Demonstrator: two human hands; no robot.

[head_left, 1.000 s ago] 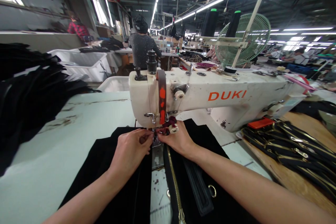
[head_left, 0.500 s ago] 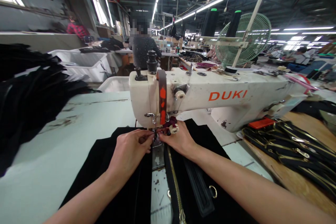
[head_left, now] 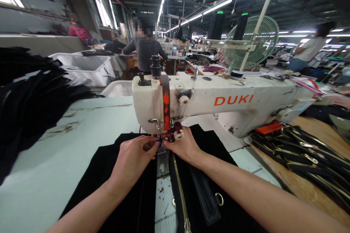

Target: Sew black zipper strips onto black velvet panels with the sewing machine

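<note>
On the left of the worktop lies one pile of black cloth. At the presser foot of the one DUKI sewing machine, the left hand and right hand have fingers nearly closed, keeping one black cloth panel in place under the needle; their exact hold is hidden. At right lies one pile of zippers.

Just below the head of the white DUKI sewing machine, a left hand and a right hand are seen uncovered, with slim, tapering fingers; the nails are too small to be made out. Farther from the machine, a left forearm and a right forearm are shown bare and smooth, narrowing toward the wrists and cut off by the frame's lower edge.
</note>
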